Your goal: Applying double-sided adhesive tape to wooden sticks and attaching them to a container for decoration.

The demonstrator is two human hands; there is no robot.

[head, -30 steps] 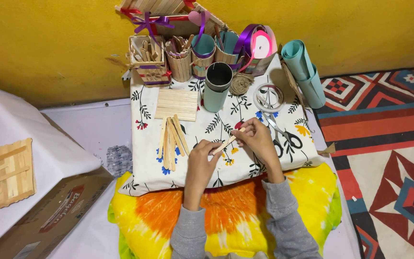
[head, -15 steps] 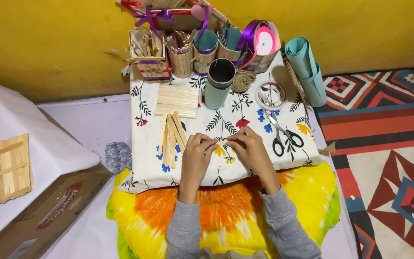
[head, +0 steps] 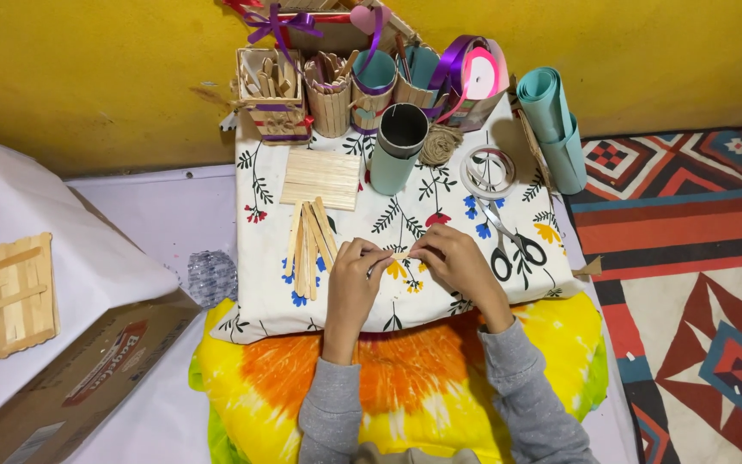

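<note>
Both hands meet over a flower-printed white cloth point(head: 405, 301). The left hand point(head: 352, 279) and right hand point(head: 453, 262), knuckles up and fingers curled, each pinch one end of a thin pale wooden stick point(head: 398, 255) held flat just above the cloth's middle. Most of the stick is hidden by the fingers. Just left of the hands on the cloth lies a loose bundle of flat wooden sticks point(head: 309, 243); beyond it, a ridged panel of joined sticks point(head: 320, 179). Black-handled scissors point(head: 513, 245) lie to the right of the hands.
</note>
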